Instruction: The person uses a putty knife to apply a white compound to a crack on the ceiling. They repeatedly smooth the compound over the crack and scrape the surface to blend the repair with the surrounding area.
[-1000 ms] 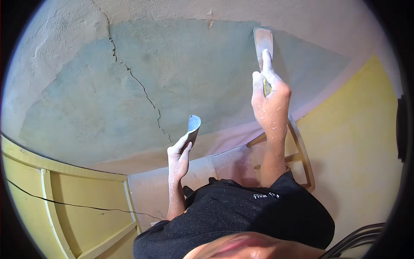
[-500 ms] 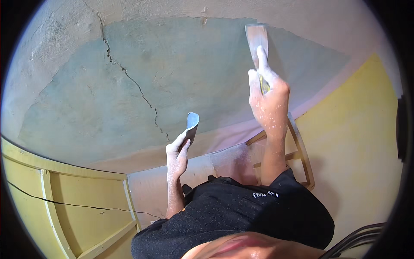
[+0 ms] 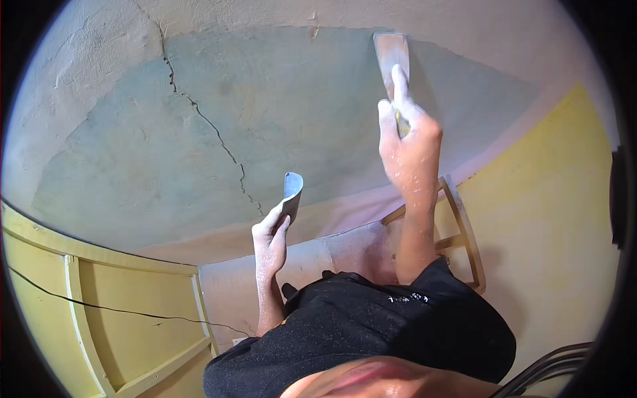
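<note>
Our right hand (image 3: 411, 146) is raised high, its fingers closed round a scraper (image 3: 391, 50), with the forefinger laid out straight along the blade and the thumb standing up at the left; a bit of the yellow handle shows between them. The blade points up and its broad end lies at the upper edge of a blue-green patch (image 3: 298, 99) in the pale plaster (image 3: 99, 60) — we cannot tell how firmly it presses, though its shadow falls just to the right. Lower down and to the left, our left hand (image 3: 271, 242) grips a grey sheet (image 3: 292, 189) between thumb and fingers, bending it into a curve with the bluish inner face turned up; the sheet appears in front of the patch's lower part, well apart from the scraper. White dust coats both hands and speckles the forearms. A dark, jagged crack (image 3: 242, 176) runs down through the patch, ending near the sheet's left side. Behind our right forearm leans a wooden frame (image 3: 468, 239), near a yellow wall (image 3: 557, 199). At the left stands a yellow panel (image 3: 139, 285) with a black wire (image 3: 106, 307) strung across it — and below us spreads our dusty black shirt (image 3: 345, 325).
</note>
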